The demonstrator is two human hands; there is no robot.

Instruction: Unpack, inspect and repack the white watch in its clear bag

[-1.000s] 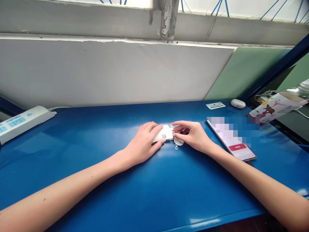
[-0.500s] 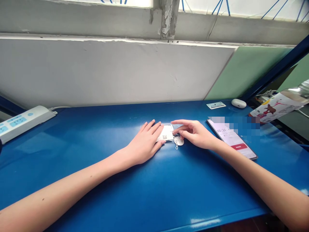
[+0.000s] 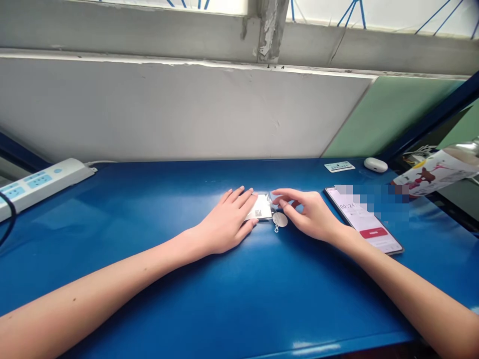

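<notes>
A white card with a small printed square code [image 3: 258, 213] lies on the blue table in what looks like a clear plastic sleeve [image 3: 268, 198]. My left hand [image 3: 230, 222] rests flat across its left part, fingers stretched out, hiding that side. At the sleeve's right edge, my right hand [image 3: 305, 212] has its thumb and fingers bent together at the glinting plastic, with the index finger reaching over the top corner. The fingertips partly hide the exact grip. Just below them lies a pale round tag [image 3: 280, 219] with a short bead chain [image 3: 276, 229].
A phone [image 3: 368, 224] showing a timer lies right of my right hand. Behind it are a small printed card [image 3: 339, 166] and a white earbud case [image 3: 375, 165]. A labelled bottle [image 3: 434, 172] leans in at right. A white power strip [image 3: 48, 182] sits at left.
My right fingers have shifted slightly at the sleeve's right edge, where the plastic now shows more glint. My left hand stays flat on the card. The whole view has shifted a little.
</notes>
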